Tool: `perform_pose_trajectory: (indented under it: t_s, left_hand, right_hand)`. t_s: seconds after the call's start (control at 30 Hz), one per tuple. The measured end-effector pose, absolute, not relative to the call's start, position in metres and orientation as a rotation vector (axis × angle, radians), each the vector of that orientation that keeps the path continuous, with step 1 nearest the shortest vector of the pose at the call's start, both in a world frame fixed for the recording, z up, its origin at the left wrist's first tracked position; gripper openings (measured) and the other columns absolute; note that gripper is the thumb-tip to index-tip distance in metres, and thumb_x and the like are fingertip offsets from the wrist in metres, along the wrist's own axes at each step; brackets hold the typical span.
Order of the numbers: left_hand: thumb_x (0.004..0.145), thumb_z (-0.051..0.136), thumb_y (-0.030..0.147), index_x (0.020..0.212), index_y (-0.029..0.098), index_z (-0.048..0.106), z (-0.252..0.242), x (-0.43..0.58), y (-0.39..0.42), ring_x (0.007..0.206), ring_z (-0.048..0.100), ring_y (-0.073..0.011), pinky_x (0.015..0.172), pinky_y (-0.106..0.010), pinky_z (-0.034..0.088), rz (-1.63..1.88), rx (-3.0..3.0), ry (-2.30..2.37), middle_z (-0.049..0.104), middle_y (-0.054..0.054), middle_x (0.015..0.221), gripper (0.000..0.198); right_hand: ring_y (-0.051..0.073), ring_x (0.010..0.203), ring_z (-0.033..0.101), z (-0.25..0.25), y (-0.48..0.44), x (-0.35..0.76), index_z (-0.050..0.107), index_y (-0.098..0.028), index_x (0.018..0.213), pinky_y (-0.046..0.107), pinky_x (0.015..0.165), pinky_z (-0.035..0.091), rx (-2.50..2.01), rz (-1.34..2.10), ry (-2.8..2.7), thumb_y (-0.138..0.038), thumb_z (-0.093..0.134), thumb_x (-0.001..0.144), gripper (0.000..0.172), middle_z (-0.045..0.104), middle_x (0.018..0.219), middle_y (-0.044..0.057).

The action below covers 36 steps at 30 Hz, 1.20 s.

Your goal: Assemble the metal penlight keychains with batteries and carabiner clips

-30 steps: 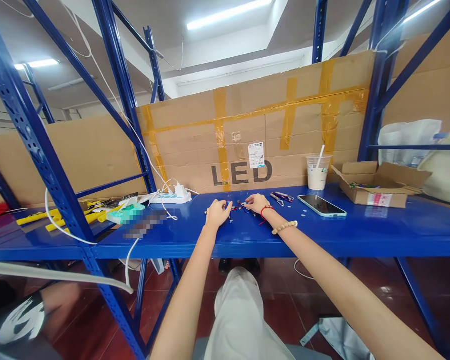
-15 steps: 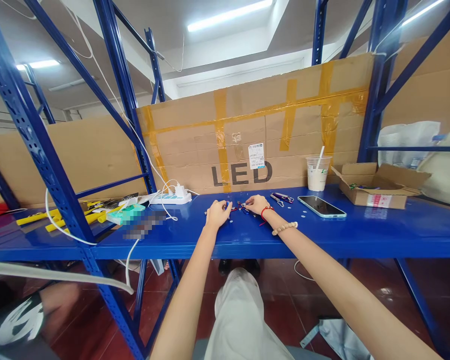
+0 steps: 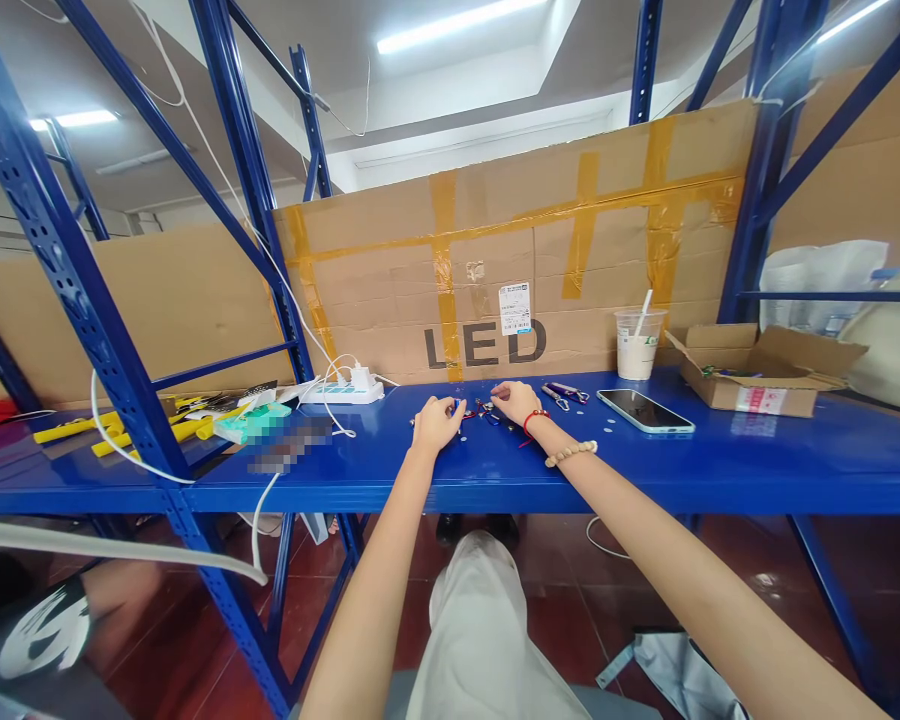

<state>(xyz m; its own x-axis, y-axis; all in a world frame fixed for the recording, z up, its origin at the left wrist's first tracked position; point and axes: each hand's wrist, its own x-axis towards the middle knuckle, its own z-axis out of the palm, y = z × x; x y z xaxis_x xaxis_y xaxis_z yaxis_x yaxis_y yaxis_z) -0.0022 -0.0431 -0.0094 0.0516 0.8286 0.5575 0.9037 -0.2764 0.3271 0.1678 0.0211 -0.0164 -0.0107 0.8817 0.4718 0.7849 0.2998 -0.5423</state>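
Note:
Both my hands rest on the blue shelf top (image 3: 720, 460) in front of a cardboard sheet marked LED (image 3: 495, 270). My left hand (image 3: 436, 424) is curled, its fingers pinching a small blue-and-red part that I cannot make out. My right hand (image 3: 516, 402) is also curled, fingertips closed on the small dark parts (image 3: 481, 408) lying between the two hands. A red string and a bead bracelet (image 3: 568, 455) circle my right wrist. Small clips (image 3: 562, 393) lie just right of my right hand.
A phone (image 3: 645, 410) lies face up to the right, with a plastic cup and straw (image 3: 636, 343) and an open cardboard box (image 3: 757, 372) behind it. A white power strip (image 3: 345, 392), yellow tools (image 3: 120, 432) and a teal pack (image 3: 251, 425) lie left. Blue rack posts (image 3: 82, 300) frame the shelf. Another person's arm (image 3: 60, 620) shows at lower left.
My hands have barely moved; the right fingers shifted slightly over the small parts. The view tilted a little.

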Motion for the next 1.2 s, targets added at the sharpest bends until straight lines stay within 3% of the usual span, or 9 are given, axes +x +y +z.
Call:
perform_pose_trajectory:
  t_s: [0.13, 0.27, 0.57, 0.9, 1.2]
  left_hand:
    - [0.087, 0.035, 0.047, 0.060, 0.019, 0.052, -0.009, -0.002, -0.044, 0.083, 0.055, -0.0186, 0.063, -0.025, 0.040, -1.037, -2.195, -1.819, 0.059, -0.003, 0.065, 0.041]
    - [0.087, 0.035, 0.046, 0.060, 0.019, 0.052, -0.009, -0.002, -0.044, 0.082, 0.055, -0.0185, 0.062, -0.025, 0.040, -1.038, -2.196, -1.820, 0.059, -0.003, 0.065, 0.041]
    - [0.087, 0.035, 0.045, 0.060, 0.019, 0.050, -0.010, -0.002, -0.043, 0.081, 0.055, -0.0186, 0.060, -0.025, 0.037, -1.047, -2.200, -1.802, 0.059, -0.003, 0.065, 0.040]
    - [0.087, 0.035, 0.047, 0.060, 0.019, 0.051, -0.010, -0.003, -0.042, 0.082, 0.055, -0.0183, 0.061, -0.024, 0.038, -1.027, -2.191, -1.820, 0.057, -0.003, 0.063, 0.042]
    - [0.087, 0.035, 0.050, 0.070, 0.020, 0.056, -0.010, -0.005, -0.041, 0.081, 0.056, -0.0182, 0.062, -0.024, 0.039, -1.029, -2.171, -1.852, 0.057, -0.004, 0.069, 0.041]
  right_hand:
    - [0.016, 0.081, 0.063, -0.015, 0.021, 0.168, 0.067, -0.019, 0.089, 0.026, 0.073, 0.048, -1.375, 0.120, -1.695, -0.027, 0.056, 0.078, 0.018, 0.069, 0.088, 0.003]
    - [0.015, 0.076, 0.061, -0.017, 0.025, 0.168, 0.066, -0.017, 0.092, 0.027, 0.073, 0.047, -1.322, 0.085, -1.688, -0.025, 0.049, 0.082, 0.021, 0.065, 0.098, 0.007]
    - [0.020, 0.096, 0.058, -0.020, 0.030, 0.167, 0.066, -0.017, 0.098, 0.030, 0.083, 0.043, -1.331, 0.068, -1.792, -0.029, 0.040, 0.090, 0.030, 0.064, 0.104, 0.010]
    - [0.018, 0.084, 0.064, -0.012, 0.015, 0.167, 0.069, -0.021, 0.087, 0.026, 0.071, 0.047, -1.315, 0.171, -1.895, -0.038, 0.056, 0.081, 0.023, 0.071, 0.089, 0.003]
    - [0.017, 0.085, 0.063, -0.011, 0.014, 0.168, 0.071, -0.023, 0.087, 0.025, 0.072, 0.047, -1.302, 0.081, -1.971, -0.044, 0.056, 0.079, 0.026, 0.070, 0.094, 0.002]
